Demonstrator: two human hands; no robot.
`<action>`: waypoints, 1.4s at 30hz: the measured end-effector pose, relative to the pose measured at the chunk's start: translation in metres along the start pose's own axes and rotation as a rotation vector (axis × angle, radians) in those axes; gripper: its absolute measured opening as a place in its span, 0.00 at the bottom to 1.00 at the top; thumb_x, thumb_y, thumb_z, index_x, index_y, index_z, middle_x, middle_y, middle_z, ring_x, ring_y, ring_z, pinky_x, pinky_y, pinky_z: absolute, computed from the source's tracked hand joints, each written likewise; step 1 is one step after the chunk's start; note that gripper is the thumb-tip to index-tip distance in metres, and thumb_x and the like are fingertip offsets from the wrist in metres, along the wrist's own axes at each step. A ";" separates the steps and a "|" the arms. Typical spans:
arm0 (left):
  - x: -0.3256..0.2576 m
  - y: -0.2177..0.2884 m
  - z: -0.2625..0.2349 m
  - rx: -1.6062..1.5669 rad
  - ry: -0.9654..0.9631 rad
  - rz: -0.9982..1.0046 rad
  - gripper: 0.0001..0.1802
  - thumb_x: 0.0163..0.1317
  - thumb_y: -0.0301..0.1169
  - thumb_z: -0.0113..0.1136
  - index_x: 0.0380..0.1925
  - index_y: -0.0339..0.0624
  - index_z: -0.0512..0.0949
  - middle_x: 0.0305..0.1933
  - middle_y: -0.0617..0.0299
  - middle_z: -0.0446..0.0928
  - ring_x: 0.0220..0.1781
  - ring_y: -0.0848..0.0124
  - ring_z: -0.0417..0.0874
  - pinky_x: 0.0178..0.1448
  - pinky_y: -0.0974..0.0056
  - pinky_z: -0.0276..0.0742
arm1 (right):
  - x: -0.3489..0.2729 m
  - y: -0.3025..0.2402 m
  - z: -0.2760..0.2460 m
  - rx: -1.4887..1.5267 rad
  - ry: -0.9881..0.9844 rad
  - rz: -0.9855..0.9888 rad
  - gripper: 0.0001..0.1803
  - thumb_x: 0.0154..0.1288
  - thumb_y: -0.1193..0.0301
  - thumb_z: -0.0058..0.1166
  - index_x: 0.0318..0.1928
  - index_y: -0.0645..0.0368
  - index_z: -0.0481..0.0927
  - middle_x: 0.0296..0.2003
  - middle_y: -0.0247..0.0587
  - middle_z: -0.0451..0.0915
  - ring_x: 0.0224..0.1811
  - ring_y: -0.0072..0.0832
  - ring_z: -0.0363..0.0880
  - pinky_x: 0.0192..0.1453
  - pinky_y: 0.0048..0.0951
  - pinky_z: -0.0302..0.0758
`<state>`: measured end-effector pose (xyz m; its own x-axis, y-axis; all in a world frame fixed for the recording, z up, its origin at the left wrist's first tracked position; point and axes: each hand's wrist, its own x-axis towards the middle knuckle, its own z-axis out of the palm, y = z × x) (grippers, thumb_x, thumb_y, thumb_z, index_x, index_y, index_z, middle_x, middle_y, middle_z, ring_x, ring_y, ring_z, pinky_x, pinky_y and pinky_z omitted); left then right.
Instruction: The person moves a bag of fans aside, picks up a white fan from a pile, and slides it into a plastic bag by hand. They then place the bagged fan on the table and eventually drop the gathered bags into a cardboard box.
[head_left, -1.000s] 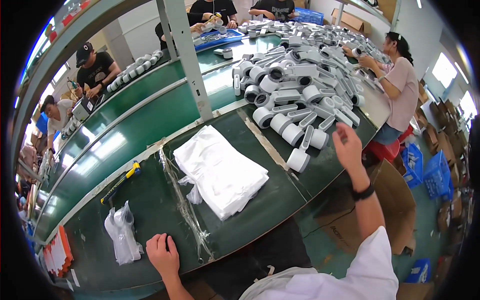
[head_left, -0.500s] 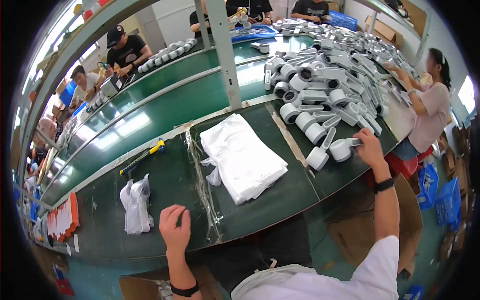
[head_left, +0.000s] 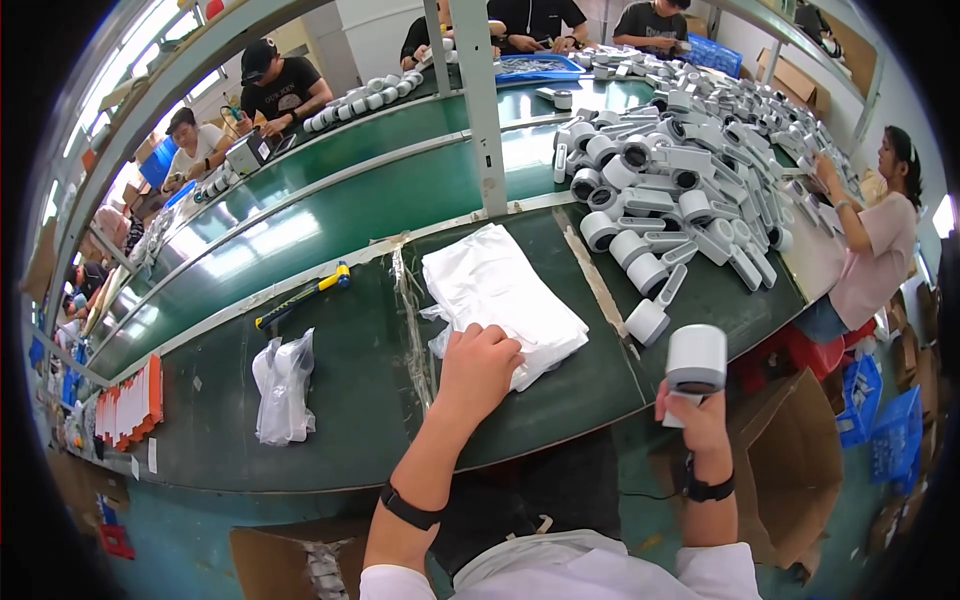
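Observation:
My right hand [head_left: 698, 415] is closed round the handle of a white handheld device [head_left: 697, 358] with a drum-shaped head, held upright near the table's front edge. My left hand [head_left: 478, 368] lies at the lower left edge of a stack of white plastic bags [head_left: 510, 300], its fingers curled down on the bags; the fingertips are partly hidden. To the right spreads a large pile of similar white devices [head_left: 690, 180]. A single device [head_left: 655, 308] lies at the pile's near edge, closest to my right hand. One bagged device [head_left: 285, 388] lies left of the stack.
A yellow and dark hammer-like tool [head_left: 303, 295] lies behind the bagged item. Orange-edged flat pieces [head_left: 130, 405] stand at the far left. A metal post [head_left: 487, 130] rises at the table's back. Cardboard boxes [head_left: 785, 470] stand below. Co-workers [head_left: 880, 215] work around the tables.
My right hand has lifted a device off the pile's near edge and brought it toward me, upright. My left hand has moved right, from bare tabletop onto the bag stack.

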<state>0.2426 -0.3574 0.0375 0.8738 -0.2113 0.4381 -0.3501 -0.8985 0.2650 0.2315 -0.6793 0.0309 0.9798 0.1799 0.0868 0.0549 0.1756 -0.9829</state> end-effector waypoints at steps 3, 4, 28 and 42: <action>0.002 0.000 -0.002 0.002 -0.027 -0.021 0.03 0.54 0.31 0.67 0.29 0.47 0.83 0.31 0.65 0.79 0.39 0.63 0.78 0.42 0.58 0.71 | -0.004 0.001 0.024 0.001 -0.019 0.071 0.08 0.54 0.80 0.60 0.36 0.65 0.79 0.26 0.39 0.80 0.24 0.27 0.79 0.29 0.27 0.74; 0.002 -0.001 -0.002 0.008 -0.028 -0.022 0.03 0.54 0.31 0.67 0.29 0.47 0.83 0.31 0.65 0.79 0.39 0.63 0.78 0.42 0.58 0.71 | -0.003 0.003 0.028 -0.010 -0.048 0.067 0.08 0.54 0.80 0.59 0.37 0.65 0.79 0.26 0.39 0.80 0.24 0.27 0.79 0.29 0.27 0.74; 0.000 -0.005 -0.002 -0.066 -0.017 -0.076 0.05 0.57 0.31 0.64 0.28 0.43 0.82 0.31 0.58 0.80 0.37 0.56 0.79 0.40 0.54 0.72 | 0.000 0.010 0.072 0.067 -0.141 0.178 0.11 0.59 0.80 0.59 0.42 0.63 0.76 0.31 0.37 0.80 0.26 0.24 0.80 0.31 0.26 0.75; -0.005 0.034 -0.002 -0.725 -0.008 -0.450 0.09 0.65 0.28 0.61 0.40 0.34 0.81 0.31 0.58 0.82 0.30 0.75 0.78 0.38 0.69 0.75 | 0.020 0.025 0.128 0.248 0.101 0.194 0.14 0.59 0.79 0.63 0.44 0.62 0.74 0.33 0.37 0.80 0.24 0.22 0.77 0.28 0.24 0.74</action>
<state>0.2258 -0.3865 0.0460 0.9829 0.1010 0.1539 -0.0964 -0.4298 0.8978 0.2280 -0.5477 0.0292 0.9822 0.1388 -0.1267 -0.1710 0.3804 -0.9089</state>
